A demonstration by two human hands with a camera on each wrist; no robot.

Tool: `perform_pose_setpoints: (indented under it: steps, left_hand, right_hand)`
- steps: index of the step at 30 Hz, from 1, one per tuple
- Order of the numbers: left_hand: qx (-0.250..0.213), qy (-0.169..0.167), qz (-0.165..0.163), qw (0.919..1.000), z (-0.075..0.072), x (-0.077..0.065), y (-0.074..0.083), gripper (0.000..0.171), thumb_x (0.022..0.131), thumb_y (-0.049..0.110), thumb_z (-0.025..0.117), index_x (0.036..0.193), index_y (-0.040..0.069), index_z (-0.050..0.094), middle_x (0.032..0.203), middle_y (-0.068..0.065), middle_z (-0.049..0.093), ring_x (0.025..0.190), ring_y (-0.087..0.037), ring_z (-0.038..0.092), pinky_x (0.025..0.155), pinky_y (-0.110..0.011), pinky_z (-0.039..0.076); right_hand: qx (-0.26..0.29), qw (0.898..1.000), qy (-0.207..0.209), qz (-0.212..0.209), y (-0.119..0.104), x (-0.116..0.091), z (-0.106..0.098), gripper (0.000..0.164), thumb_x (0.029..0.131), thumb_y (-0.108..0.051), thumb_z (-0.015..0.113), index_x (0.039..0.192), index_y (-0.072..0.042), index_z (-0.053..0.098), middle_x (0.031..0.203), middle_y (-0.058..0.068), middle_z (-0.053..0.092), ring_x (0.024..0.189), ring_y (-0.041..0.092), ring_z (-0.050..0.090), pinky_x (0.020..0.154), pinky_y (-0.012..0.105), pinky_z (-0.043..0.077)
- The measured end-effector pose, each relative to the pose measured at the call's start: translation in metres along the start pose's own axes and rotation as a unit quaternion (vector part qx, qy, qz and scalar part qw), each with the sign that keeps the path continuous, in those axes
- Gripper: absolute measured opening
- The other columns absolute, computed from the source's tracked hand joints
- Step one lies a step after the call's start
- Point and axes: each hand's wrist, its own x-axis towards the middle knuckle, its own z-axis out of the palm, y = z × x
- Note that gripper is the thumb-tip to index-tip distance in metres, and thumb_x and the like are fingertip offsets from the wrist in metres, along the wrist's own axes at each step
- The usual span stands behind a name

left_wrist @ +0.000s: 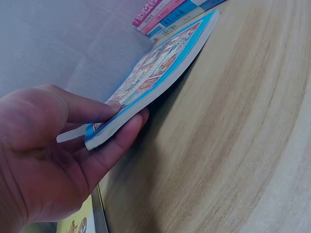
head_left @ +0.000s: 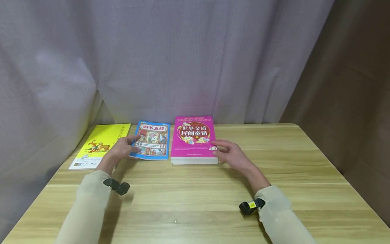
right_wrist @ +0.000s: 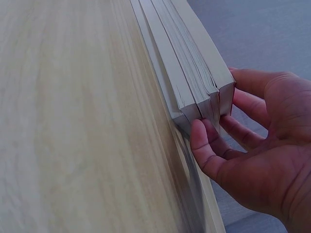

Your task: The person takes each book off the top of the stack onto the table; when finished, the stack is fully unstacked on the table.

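My left hand [head_left: 121, 148] pinches the left side of a thin blue-bordered book [head_left: 152, 140]. In the left wrist view the thumb lies on the cover and fingers are beneath, with the book's near edge tilted up and a shadow under it. To its right sits a stack of thick books, topped by a pink book [head_left: 192, 137]. My right hand [head_left: 234, 154] holds the stack's right side near the front corner. In the right wrist view its thumb reaches the top book and its fingers curl against the page ends [right_wrist: 187, 104] below.
A yellow and white book [head_left: 97, 140] lies at the left, partly behind my left hand. Everything stands on a wood-grain table [head_left: 195, 200]. A grey curtain [head_left: 170, 61] hangs along the back edge, and a brown one [head_left: 350, 84] is on the right.
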Motion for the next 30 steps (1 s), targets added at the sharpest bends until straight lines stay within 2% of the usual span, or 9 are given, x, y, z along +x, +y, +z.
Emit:
perform_pose_setpoints:
  steps: [2, 5, 9, 20, 22, 25, 27, 30]
  left_hand:
    - [0.005, 0.004, -0.008, 1.0000, 0.000, 0.001, 0.000, 0.073, 0.100, 0.006, 0.067, 0.166, 0.015, 0.035, 0.167, -0.033, 0.031, 0.144, -0.043, 0.037, 0.127, -0.060, 0.026]
    - [0.010, 0.007, -0.024, 0.9996, 0.000, 0.001, 0.001, 0.072, 0.100, 0.006, 0.066, 0.165, 0.016, 0.036, 0.168, -0.032, 0.029, 0.147, -0.044, 0.035, 0.128, -0.061, 0.024]
    - [0.020, 0.006, -0.029, 0.9994, 0.000, 0.001, 0.001, 0.072, 0.100, 0.006, 0.067, 0.165, 0.016, 0.036, 0.167, -0.034, 0.027, 0.148, -0.045, 0.035, 0.127, -0.061, 0.026]
    - [0.048, 0.008, -0.008, 0.9988, 0.001, 0.002, 0.001, 0.071, 0.100, 0.005, 0.066, 0.164, 0.009, 0.037, 0.161, -0.038, 0.035, 0.130, -0.042, 0.048, 0.118, -0.055, 0.038]
    - [0.055, 0.013, -0.005, 0.9984, 0.001, 0.002, 0.003, 0.070, 0.099, 0.006, 0.066, 0.163, 0.006, 0.038, 0.161, -0.037, 0.036, 0.132, -0.043, 0.047, 0.120, -0.056, 0.037]
    - [0.078, 0.026, -0.004, 0.9966, 0.001, 0.001, 0.005, 0.068, 0.099, 0.009, 0.066, 0.161, 0.001, 0.040, 0.161, -0.037, 0.036, 0.142, -0.049, 0.042, 0.125, -0.060, 0.032]
    - [0.113, 0.036, 0.005, 0.9929, 0.002, 0.000, 0.008, 0.069, 0.097, 0.013, 0.068, 0.159, -0.004, 0.041, 0.159, -0.037, 0.039, 0.146, -0.051, 0.040, 0.126, -0.062, 0.031]
    - [0.159, 0.048, 0.020, 0.9858, 0.005, -0.003, 0.013, 0.072, 0.095, 0.017, 0.071, 0.156, -0.009, 0.041, 0.153, -0.037, 0.048, 0.139, -0.051, 0.047, 0.122, -0.061, 0.037]
  right_hand:
    - [0.000, 1.000, -0.001, -0.002, 0.001, 0.000, 0.000, 0.056, 0.103, -0.019, 0.069, 0.155, -0.007, 0.053, 0.170, 0.018, 0.032, 0.139, 0.045, 0.054, 0.091, 0.040, 0.064]
    - [0.001, 1.000, -0.004, -0.003, 0.002, 0.000, 0.001, 0.055, 0.103, -0.020, 0.069, 0.155, -0.007, 0.053, 0.169, 0.018, 0.033, 0.141, 0.046, 0.053, 0.090, 0.041, 0.064]
    - [-0.002, 1.000, -0.002, -0.001, 0.002, -0.001, 0.001, 0.055, 0.104, -0.021, 0.069, 0.155, -0.008, 0.054, 0.169, 0.017, 0.033, 0.143, 0.047, 0.051, 0.090, 0.041, 0.064]
    - [0.009, 1.000, -0.009, -0.004, 0.003, -0.003, 0.000, 0.055, 0.105, -0.021, 0.068, 0.155, -0.007, 0.052, 0.169, 0.018, 0.032, 0.144, 0.047, 0.049, 0.092, 0.041, 0.063]
    - [0.009, 1.000, -0.007, -0.004, 0.002, -0.003, 0.000, 0.055, 0.104, -0.021, 0.068, 0.155, -0.007, 0.052, 0.169, 0.018, 0.033, 0.144, 0.048, 0.049, 0.092, 0.041, 0.063]
    - [0.008, 1.000, -0.006, -0.003, 0.001, -0.004, -0.001, 0.055, 0.104, -0.021, 0.068, 0.155, -0.007, 0.053, 0.169, 0.018, 0.034, 0.144, 0.048, 0.050, 0.091, 0.041, 0.064]
    - [0.008, 1.000, -0.005, -0.004, 0.000, -0.004, -0.001, 0.055, 0.104, -0.021, 0.068, 0.155, -0.007, 0.053, 0.168, 0.017, 0.035, 0.143, 0.047, 0.050, 0.091, 0.041, 0.064]
    - [0.009, 1.000, -0.003, -0.003, -0.001, -0.003, 0.000, 0.055, 0.103, -0.020, 0.069, 0.154, -0.007, 0.053, 0.168, 0.017, 0.036, 0.142, 0.047, 0.051, 0.091, 0.041, 0.064]
